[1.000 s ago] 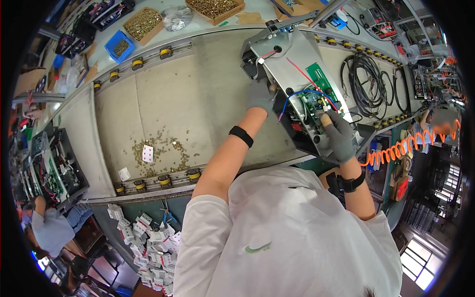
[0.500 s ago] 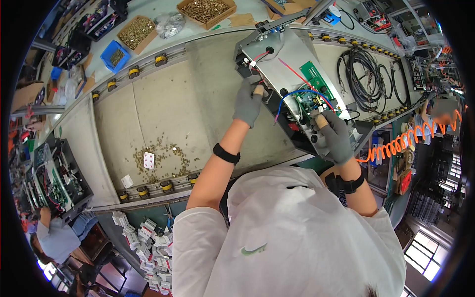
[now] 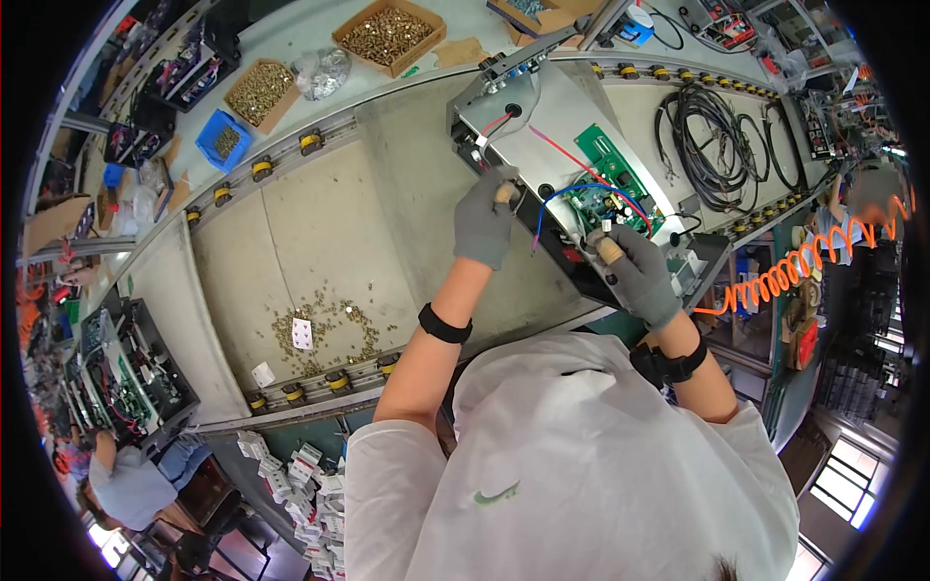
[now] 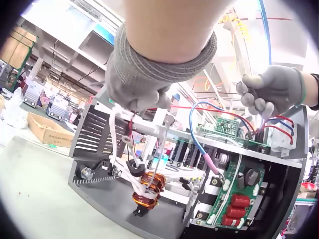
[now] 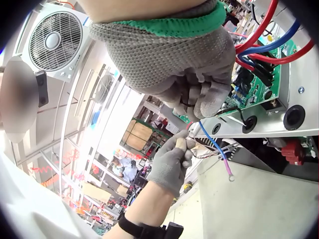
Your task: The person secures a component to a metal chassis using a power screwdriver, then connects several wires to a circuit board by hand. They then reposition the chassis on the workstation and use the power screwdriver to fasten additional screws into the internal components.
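A metal chassis (image 3: 542, 126) lies tilted on the bench with a green circuit board (image 3: 605, 160), red wires and a blue wire (image 4: 194, 122) on it. At its left edge my gloved left hand (image 3: 484, 223) pinches thin wires; white cables (image 4: 112, 132) hang just below it in the left wrist view, above copper coils (image 4: 149, 189). My gloved right hand (image 3: 641, 276) is beside the board, its curled fingers (image 5: 209, 102) on a thin black wire, partly hidden by the glove. A white connector (image 3: 607, 226) shows at its fingertips.
Loose brass screws (image 3: 363, 334) and a playing card (image 3: 302, 334) lie on the left of the bench. Behind stand screw boxes (image 3: 389, 37) and a blue bin (image 3: 223, 141). Coiled black cable (image 3: 712, 145) lies right of the chassis; an orange coiled hose (image 3: 785, 276) hangs beyond.
My left hand has drawn back slightly from the chassis side, its fingers more visible. My right hand has shifted toward the near-left side of the board, and a white connector now shows at its fingertips.
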Available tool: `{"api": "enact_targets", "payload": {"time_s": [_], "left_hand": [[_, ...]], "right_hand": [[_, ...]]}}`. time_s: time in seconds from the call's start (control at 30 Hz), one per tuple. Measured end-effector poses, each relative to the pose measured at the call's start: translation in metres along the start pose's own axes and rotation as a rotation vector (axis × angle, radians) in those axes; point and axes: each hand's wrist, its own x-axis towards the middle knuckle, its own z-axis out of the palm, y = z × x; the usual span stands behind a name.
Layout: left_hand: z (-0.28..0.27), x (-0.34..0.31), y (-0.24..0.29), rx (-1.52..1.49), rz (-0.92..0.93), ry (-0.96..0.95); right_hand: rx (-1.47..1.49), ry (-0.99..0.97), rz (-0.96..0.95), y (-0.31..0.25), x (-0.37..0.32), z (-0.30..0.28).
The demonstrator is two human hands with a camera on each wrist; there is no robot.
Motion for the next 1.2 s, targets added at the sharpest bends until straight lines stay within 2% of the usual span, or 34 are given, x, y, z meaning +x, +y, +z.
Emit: {"api": "enact_targets", "payload": {"time_s": [0.07,0.1,0.17,0.2,0.27,0.3,0.37,0.4,0.47,0.5,0.57,0.6,0.67,0.7,0.77,0.8,0.87,0.9,0.97,1.1,1.17,1.2], "left_hand": [[-0.006,0.006,0.016,-0.079,-0.184,-0.063],[-0.01,0.008,0.022,-0.077,-0.181,-0.069],[-0.022,0.013,0.035,-0.339,-0.349,-0.106],[-0.027,0.015,0.047,-0.335,-0.344,-0.113],[-0.037,0.019,0.067,-0.526,-0.574,-0.13],[-0.039,0.02,0.065,-0.52,-0.572,-0.136],[-0.04,0.02,0.057,-0.275,-0.508,-0.248],[-0.038,0.02,0.056,-0.27,-0.506,-0.253],[-0.029,0.02,0.055,0.153,-0.423,-0.195],[-0.026,0.021,0.053,0.156,-0.422,-0.2],[-0.019,0.03,0.046,0.878,-0.325,-0.408],[-0.012,0.034,0.036,0.881,-0.324,-0.409],[0.003,0.04,0.014,1.109,-0.31,-0.619],[0.003,0.04,0.014,1.11,-0.307,-0.62],[0.005,0.039,0.014,0.733,-0.331,-0.602],[0.006,0.037,0.011,0.731,-0.329,-0.607],[0.006,0.032,-0.001,0.383,-0.442,-0.522],[0.009,0.026,-0.011,0.383,-0.443,-0.525],[0.017,0.015,-0.03,-0.109,-0.59,-0.353],[0.015,0.015,-0.038,-0.216,-0.737,-0.394],[0.018,0.014,-0.058,-0.572,-0.8,-0.425],[0.019,0.015,-0.059,-0.576,-0.802,-0.42]], "right_hand": [[0.031,0.015,-0.002,-0.001,0.0,0.0],[0.019,0.017,-0.003,-0.002,0.0,0.0],[0.014,0.027,-0.007,-0.001,0.0,-0.001],[0.018,0.02,0.005,0.002,0.0,-0.001],[0.03,0.02,0.014,0.002,0.0,-0.001],[-0.001,0.028,-0.016,0.001,0.0,0.0],[-0.027,0.039,-0.048,-0.004,0.001,-0.001],[-0.045,0.019,-0.039,-0.007,0.001,-0.002],[-0.058,0.005,-0.027,-0.007,0.001,-0.003],[-0.079,0.002,-0.038,-0.006,0.001,-0.003],[-0.098,0.0,-0.05,-0.005,0.001,-0.003],[-0.092,0.007,-0.041,-0.005,0.001,-0.003],[-0.086,0.015,-0.032,-0.004,0.001,-0.001],[-0.083,0.037,-0.057,-0.002,0.002,0.0],[-0.08,0.067,-0.081,-0.002,0.003,-0.001],[-0.097,0.069,-0.07,-0.004,0.003,-0.002],[-0.113,0.073,-0.057,-0.007,0.004,-0.002],[-0.115,0.075,-0.055,-0.007,0.004,-0.001],[-0.117,0.075,-0.052,-0.007,0.006,0.001],[-0.122,0.062,-0.053,-0.003,0.01,0.005],[-0.119,0.06,-0.039,-0.003,0.013,0.006],[-0.129,0.069,-0.041,-0.003,0.014,0.007]]}}
